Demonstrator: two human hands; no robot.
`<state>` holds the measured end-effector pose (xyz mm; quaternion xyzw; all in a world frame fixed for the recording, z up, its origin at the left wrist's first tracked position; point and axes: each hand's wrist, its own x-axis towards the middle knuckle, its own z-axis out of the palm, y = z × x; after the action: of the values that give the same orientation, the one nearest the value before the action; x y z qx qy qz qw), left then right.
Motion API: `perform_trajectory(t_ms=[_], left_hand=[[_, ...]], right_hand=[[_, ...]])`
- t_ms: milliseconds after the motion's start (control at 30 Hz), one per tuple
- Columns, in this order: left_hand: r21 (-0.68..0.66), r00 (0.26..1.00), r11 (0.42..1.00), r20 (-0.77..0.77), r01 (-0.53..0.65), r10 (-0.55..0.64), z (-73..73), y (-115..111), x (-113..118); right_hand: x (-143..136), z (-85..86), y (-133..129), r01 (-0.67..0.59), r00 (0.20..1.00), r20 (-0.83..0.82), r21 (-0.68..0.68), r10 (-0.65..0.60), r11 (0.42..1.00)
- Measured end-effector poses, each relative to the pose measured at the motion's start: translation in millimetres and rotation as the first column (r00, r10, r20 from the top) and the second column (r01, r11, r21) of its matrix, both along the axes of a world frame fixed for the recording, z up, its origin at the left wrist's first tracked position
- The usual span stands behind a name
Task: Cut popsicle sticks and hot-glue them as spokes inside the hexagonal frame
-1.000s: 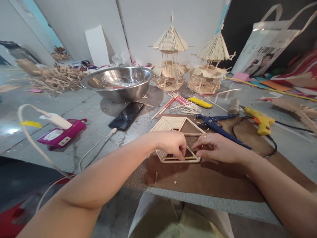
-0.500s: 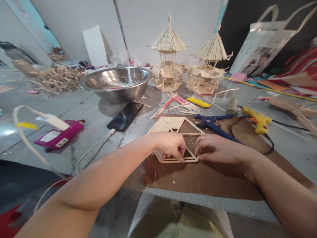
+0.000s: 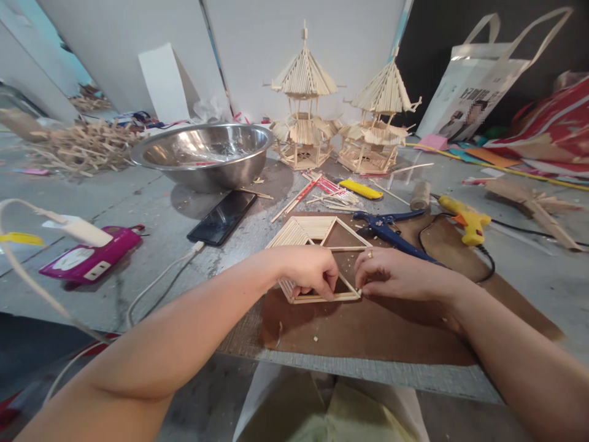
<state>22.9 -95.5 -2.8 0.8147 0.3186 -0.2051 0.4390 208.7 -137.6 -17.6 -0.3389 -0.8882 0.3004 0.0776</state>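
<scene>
A flat hexagonal frame of thin wooden sticks [image 3: 289, 234] lies on a brown board, its left and far sections filled with rows of sticks, the rest showing open triangles. My left hand [image 3: 313, 269] is bent over the frame, its fingers closed on a wooden stick [image 3: 346, 297] along the near edge. At the near right corner, the thumb and fingers of my right hand [image 3: 389, 273], with a ring on one finger, pinch together at that stick's end. Part of the frame is hidden under my left hand and wrist.
Beyond the brown board [image 3: 368, 331] lie blue cutting pliers [image 3: 391, 228], a yellow glue gun [image 3: 464, 218] with a cord, and a yellow cutter [image 3: 361, 189]. Two stick pagodas [image 3: 304, 83] stand behind. Leftward are a steel bowl [image 3: 202, 175], a phone [image 3: 223, 216] and a purple power strip [image 3: 92, 255].
The stick at the near edge now lies close against the frame's edge stick, where a gap showed before. Both hands stay nearly in place; the whole view has shifted slightly.
</scene>
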Motion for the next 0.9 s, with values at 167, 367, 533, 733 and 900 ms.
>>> perform_trajectory(t_ms=[167, 367, 533, 733, 900], left_hand=[[0.035, 1.0, 0.999, -0.013, 0.009, -0.008, -0.3, -0.3, 0.1], [0.038, 1.0, 0.999, -0.013, 0.002, -0.002, 1.6, -1.6, 0.9], [0.047, 1.0, 0.999, -0.013, 0.024, -0.023, 2.6, -1.2, 0.6], [0.052, 1.0, 0.999, -0.029, 0.001, 0.0, 2.2, -0.2, -1.7], [0.044, 1.0, 0.999, -0.02, -0.01, 0.011, 2.0, -0.2, -2.9]], right_hand=[[0.1, 1.4, 0.2, 0.001, 1.0, 0.01, 0.008, -0.001, 1.0], [-0.5, 1.2, -0.3, 0.003, 1.0, 0.022, 0.013, -0.003, 1.0], [-0.2, 4.9, -2.3, 0.024, 0.999, -0.026, 0.011, -0.024, 1.0], [61.2, 10.1, 18.6, 0.847, 0.532, -0.358, 0.224, -0.767, 0.483], [129.6, -9.5, 33.0, 0.932, -0.047, -0.27, 0.335, -0.962, -0.14]])
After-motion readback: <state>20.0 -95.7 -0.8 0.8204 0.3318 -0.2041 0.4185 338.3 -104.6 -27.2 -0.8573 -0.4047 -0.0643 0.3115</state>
